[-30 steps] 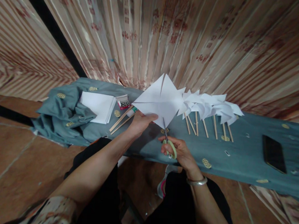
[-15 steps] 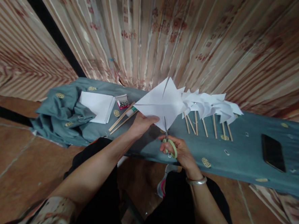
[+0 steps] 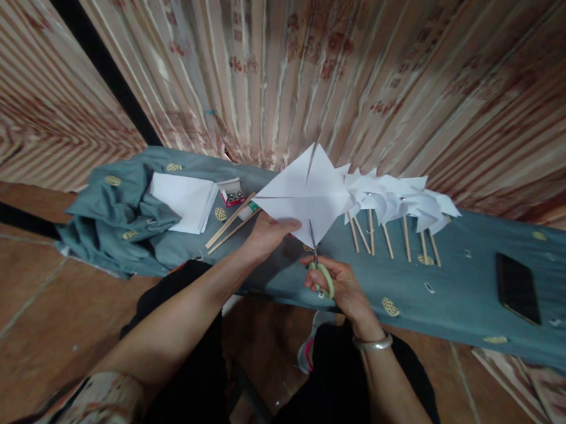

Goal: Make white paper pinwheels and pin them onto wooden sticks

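Observation:
A square sheet of white paper (image 3: 303, 191) is held up cornerwise in front of me, with slits running in from its top and left corners. My left hand (image 3: 271, 233) pinches its lower left edge, thumb on top and fingers underneath, hidden. In my right hand (image 3: 334, 279) is a pair of scissors (image 3: 315, 255) with pale green handles, my fingers through the loops. The blades lie at the bottom corner of the sheet, pointing toward its middle. Just right of the sheet, several white paper pinwheels (image 3: 389, 199) on wooden sticks lie in a row, partly overlapping.
On the grey-green cloth (image 3: 279, 279) at left lie a stack of white paper (image 3: 183, 199), a small box of metal pins (image 3: 233, 193), wooden sticks (image 3: 229, 225) and a green-and-white glue stick (image 3: 249, 211). A black phone (image 3: 518, 288) rests at right. A patterned curtain (image 3: 292, 65) hangs behind.
The paper has tilted slightly, its top corner shifting a little left. The scissors have turned slightly, their tips moving left at the bottom corner. Both hands keep their hold.

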`<action>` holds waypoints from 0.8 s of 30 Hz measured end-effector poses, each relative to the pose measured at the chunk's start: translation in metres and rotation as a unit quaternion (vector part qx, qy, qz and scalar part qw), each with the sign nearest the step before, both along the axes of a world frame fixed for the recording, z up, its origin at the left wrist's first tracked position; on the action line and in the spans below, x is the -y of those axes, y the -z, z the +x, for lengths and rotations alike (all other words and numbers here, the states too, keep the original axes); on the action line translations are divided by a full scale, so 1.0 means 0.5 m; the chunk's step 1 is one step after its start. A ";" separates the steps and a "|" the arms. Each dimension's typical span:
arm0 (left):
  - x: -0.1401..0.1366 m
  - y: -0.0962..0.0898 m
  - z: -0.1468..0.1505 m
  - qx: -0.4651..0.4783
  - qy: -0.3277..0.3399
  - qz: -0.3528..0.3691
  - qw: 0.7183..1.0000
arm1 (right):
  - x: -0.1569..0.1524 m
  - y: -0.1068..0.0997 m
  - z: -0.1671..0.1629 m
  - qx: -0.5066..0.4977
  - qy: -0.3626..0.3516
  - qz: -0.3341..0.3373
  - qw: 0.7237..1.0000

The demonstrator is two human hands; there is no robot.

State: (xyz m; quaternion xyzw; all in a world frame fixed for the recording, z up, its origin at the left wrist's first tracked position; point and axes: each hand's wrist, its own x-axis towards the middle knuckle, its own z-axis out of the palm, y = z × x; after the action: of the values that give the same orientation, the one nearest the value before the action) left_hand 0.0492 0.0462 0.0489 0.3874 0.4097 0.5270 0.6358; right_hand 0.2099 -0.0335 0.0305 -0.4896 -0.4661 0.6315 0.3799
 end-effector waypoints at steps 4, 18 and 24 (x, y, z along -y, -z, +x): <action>-0.001 0.002 -0.001 -0.006 -0.001 0.002 1.000 | -0.001 0.004 0.000 -0.004 0.008 -0.010 1.000; 0.004 0.012 0.004 -0.020 0.025 0.030 0.999 | -0.003 0.001 -0.002 0.012 0.029 0.004 1.000; 0.004 0.009 0.003 -0.028 0.025 0.022 0.999 | -0.003 0.002 -0.003 0.000 0.031 -0.003 1.000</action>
State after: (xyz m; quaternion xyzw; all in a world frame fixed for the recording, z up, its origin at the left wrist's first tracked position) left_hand 0.0509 0.0444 0.0444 0.4262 0.4060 0.5089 0.6281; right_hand 0.2085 -0.0318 0.0295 -0.5052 -0.4487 0.6208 0.3976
